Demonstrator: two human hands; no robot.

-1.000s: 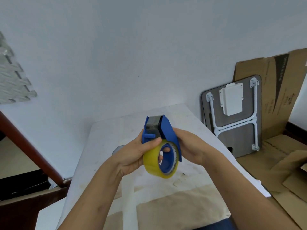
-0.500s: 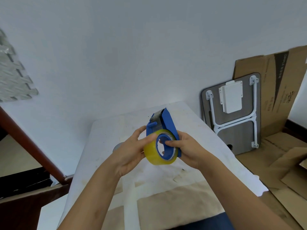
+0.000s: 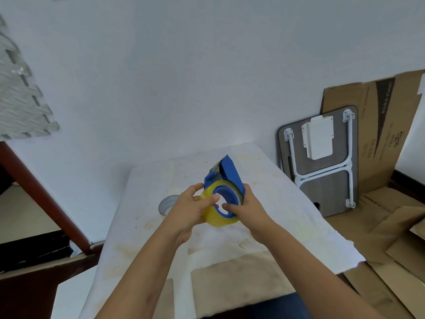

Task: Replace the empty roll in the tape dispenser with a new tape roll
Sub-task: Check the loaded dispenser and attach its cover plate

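A blue tape dispenser (image 3: 230, 170) is held above the white-covered table (image 3: 287, 203), its cutter end pointing up and away. A yellowish clear tape roll (image 3: 217, 218) sits around the dispenser's blue hub. My left hand (image 3: 187, 209) grips the roll from the left, thumb across its face. My right hand (image 3: 247, 207) holds the dispenser's right side, with a finger reaching into the hub. A grey empty roll (image 3: 166, 203) lies on the table behind my left hand, partly hidden.
A folded grey lap table (image 3: 322, 180) with white legs leans on the wall to the right, flattened cardboard (image 3: 377, 125) behind and below it. A dark wooden rail (image 3: 46, 196) runs at the left. Stained patches mark the table cover.
The dispenser has tilted so the roll's open face turns more towards me. My left thumb has shifted across the roll's face, and both hands have drifted slightly away from me.
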